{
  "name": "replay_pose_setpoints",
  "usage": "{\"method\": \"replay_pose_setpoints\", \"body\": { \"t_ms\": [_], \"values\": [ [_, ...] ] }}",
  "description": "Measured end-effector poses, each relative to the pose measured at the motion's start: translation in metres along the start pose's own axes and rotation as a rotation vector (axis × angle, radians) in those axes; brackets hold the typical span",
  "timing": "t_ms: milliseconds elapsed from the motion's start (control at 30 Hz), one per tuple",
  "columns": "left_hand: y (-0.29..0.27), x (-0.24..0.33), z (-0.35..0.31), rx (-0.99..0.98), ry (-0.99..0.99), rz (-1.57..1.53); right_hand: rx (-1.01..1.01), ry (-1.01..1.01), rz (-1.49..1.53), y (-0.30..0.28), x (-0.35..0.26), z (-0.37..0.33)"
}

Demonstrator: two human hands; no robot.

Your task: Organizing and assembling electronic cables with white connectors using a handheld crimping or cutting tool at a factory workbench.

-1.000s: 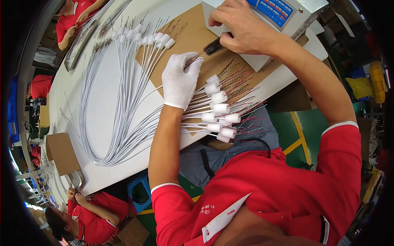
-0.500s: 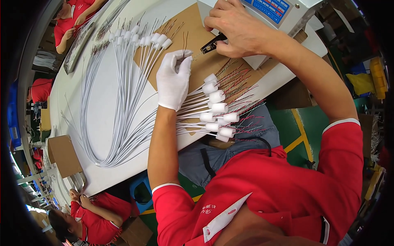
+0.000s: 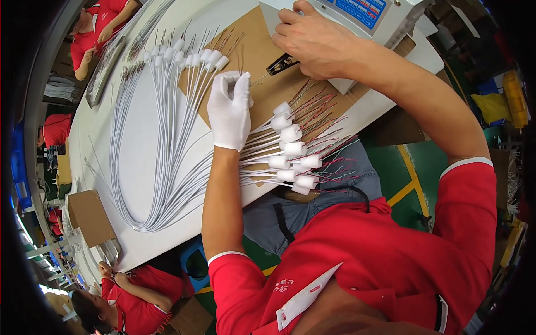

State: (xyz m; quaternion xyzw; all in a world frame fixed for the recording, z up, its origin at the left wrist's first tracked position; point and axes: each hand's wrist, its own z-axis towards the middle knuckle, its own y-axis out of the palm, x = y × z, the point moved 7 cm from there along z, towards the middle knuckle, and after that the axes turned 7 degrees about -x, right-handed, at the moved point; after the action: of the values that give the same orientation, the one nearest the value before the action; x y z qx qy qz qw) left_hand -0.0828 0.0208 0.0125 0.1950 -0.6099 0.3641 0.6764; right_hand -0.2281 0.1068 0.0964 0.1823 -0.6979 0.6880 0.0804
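My left hand (image 3: 230, 111), in a white glove, is closed with thumb and fingers pinching the thin wires of a white cable. Two dark wire ends (image 3: 241, 58) stick up past its fingertips. A twisted pair of wires (image 3: 259, 80) runs from the glove to the jaws of a black clip (image 3: 281, 64). My bare right hand (image 3: 321, 42) is closed around the clip's rear, and its fingers partly hide it. Below and right of the glove lie several white cables with white cylindrical sleeves (image 3: 291, 133) and coloured wire ends, many of them twisted.
A white machine with a blue keypad (image 3: 360, 10) stands beyond my right hand. Brown cardboard (image 3: 273, 39) covers part of the white table (image 3: 139, 243). More sleeved cables (image 3: 206, 56) loop across the left side. Co-workers in red sit at the upper left and lower left (image 3: 139, 290).
Both hands and the black clip appear slightly farther left and lower, with the view itself shifting a little. The grips look unchanged.
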Motion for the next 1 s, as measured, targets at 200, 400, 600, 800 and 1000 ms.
{"method": "replay_pose_setpoints", "body": {
  "t_ms": [200, 400, 600, 800, 1000],
  "values": [
    [0.004, 0.024, -0.006, 0.07, 0.384, 0.415, 0.035, -0.028, 0.017, -0.001, -0.002, 0.0],
    [-0.002, 0.035, -0.011, 0.02, 0.42, 0.414, 0.052, -0.026, 0.014, -0.001, -0.002, -0.002],
    [0.009, 0.035, -0.009, -0.059, 0.417, 0.463, 0.083, -0.03, 0.05, 0.0, -0.001, -0.001],
    [0.013, 0.033, -0.007, -0.058, 0.405, 0.563, 0.057, -0.017, 0.062, -0.001, -0.001, -0.002],
    [0.014, 0.034, -0.007, -0.048, 0.411, 0.641, 0.045, -0.014, 0.064, 0.002, 0.001, -0.001]
  ]
}}
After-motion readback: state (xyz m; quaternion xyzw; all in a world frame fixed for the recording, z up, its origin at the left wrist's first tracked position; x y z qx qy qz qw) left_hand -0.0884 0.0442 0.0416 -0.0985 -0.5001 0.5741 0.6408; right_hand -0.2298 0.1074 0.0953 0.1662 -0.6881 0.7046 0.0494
